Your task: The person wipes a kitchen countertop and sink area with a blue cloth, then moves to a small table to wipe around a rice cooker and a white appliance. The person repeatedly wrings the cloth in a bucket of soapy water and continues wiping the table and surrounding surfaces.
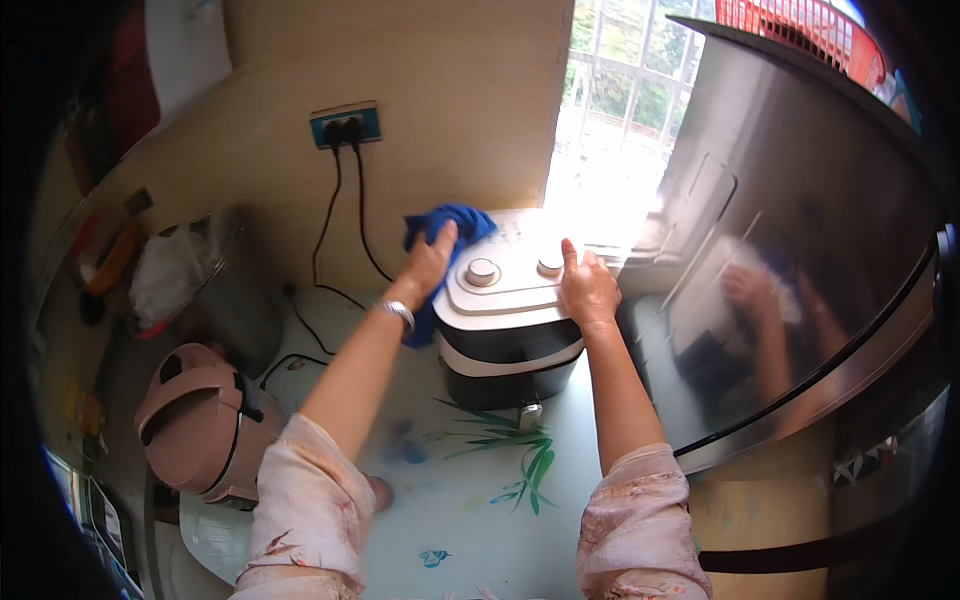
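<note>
Before me stands a white-and-black air fryer (499,322) with two round knobs on its top. The left knob (481,272) is in plain view, while the right knob (550,265) sits beside my right thumb. A crumpled blue cloth (457,219) is bunched in my left hand (431,259), against the fryer's upper left side, and part of it hangs down that side. My right hand (590,289) grips the top's right edge, thumb upward; its fingertips are partly hidden. The drawer handle (529,417) points towards me over a glass tabletop (457,517) with painted green leaves.
A pink rice cooker (199,427) stands at left, with a dark bin (240,300) holding a white plastic bag behind it. Black cords run down from a wall socket (346,126). On the right a shiny metal cabinet (795,225) rises close by, under a red basket (810,34). A barred window (630,97) lies behind.
</note>
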Tool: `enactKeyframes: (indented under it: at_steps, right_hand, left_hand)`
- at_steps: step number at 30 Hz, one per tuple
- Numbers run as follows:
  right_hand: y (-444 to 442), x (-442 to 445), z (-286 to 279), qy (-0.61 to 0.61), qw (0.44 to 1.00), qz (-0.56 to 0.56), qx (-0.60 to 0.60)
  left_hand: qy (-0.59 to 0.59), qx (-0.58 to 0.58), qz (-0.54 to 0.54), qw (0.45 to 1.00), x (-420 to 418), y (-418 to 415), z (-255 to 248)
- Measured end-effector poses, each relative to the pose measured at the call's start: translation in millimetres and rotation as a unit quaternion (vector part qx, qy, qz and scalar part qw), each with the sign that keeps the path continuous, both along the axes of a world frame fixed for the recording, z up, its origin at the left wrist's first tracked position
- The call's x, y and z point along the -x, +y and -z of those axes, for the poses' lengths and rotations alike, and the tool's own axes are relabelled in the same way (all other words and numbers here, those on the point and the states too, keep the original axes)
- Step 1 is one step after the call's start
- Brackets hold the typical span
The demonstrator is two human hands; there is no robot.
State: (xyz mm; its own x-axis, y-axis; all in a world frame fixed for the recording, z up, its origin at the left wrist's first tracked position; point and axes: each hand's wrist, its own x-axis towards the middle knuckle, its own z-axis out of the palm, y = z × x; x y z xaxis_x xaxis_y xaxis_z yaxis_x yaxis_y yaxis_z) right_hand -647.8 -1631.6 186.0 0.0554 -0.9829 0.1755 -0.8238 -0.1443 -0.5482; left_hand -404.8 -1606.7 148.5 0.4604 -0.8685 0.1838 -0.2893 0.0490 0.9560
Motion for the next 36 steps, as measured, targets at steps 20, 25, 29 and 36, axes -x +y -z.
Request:
enactKeyframes:
  at_steps: [20, 25, 29, 36]
  right_hand:
    - [-10.9, 12.9, 4.3, 0.047, 0.998, -0.016, 0.033]
    - [-8.9, 20.7, 6.5, -0.035, 0.978, -0.180, 0.096]
    - [-23.9, 36.4, 14.0, -0.066, 0.972, -0.219, 0.060]
    - [-20.3, 32.7, 7.3, -0.080, 0.967, -0.231, 0.066]
  left_hand:
    - [0.410, -0.101, -0.180, 0.888, 55.0, 64.0, 176.8]
    - [0.423, -0.043, -0.276, 0.862, 101.2, 123.0, 167.3]
    - [0.451, -0.030, -0.325, 0.831, 118.7, 146.6, 113.7]
    - [0.323, 0.068, -0.083, 0.940, -8.3, 53.6, 13.8]
